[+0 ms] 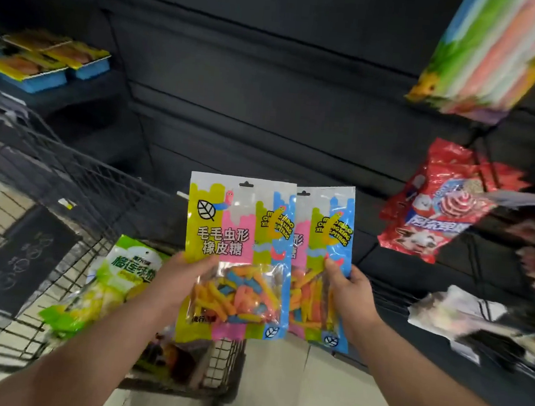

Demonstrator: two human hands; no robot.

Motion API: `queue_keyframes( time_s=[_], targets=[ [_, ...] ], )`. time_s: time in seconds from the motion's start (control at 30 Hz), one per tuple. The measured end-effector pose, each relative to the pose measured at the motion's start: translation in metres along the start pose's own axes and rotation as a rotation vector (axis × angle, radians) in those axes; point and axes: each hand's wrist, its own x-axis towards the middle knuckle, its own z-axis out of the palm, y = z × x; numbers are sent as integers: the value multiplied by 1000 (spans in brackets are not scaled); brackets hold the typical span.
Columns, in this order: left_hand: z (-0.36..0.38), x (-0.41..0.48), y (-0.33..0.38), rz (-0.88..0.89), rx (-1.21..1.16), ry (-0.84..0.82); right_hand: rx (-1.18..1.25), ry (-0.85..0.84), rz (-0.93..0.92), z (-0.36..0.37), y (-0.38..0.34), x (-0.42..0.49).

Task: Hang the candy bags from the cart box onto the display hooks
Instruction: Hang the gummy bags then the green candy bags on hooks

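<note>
Two colourful gummy-worm candy bags are held upright in front of the dark display wall. My left hand (185, 276) grips the front candy bag (237, 232) by its left edge, thumb on its face. My right hand (349, 291) pinches the second candy bag (327, 240), which sits partly behind the first. Each bag has a hang hole at its top. Down in the wire cart (35, 182) lie green and yellow candy bags (124, 271) over darker packs. I cannot make out a box.
Red lollipop bags (436, 217) hang on hooks at the right, with a pastel striped pack (486, 53) above and blurred white packs (463, 314) below. Blue trays (45, 63) sit on a shelf at upper left. The dark slat wall (269, 89) is bare in the middle.
</note>
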Motion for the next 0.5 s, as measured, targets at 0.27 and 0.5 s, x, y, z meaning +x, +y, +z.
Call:
queue_keyframes(
  time_s=[0.27,0.5],
  targets=[
    [126,-76,-5,71,30,-172,63,177,-70,-153,8,-51],
    [273,-173,-32,78,23,-405,112,402,-82,-325,35,-119]
  ],
)
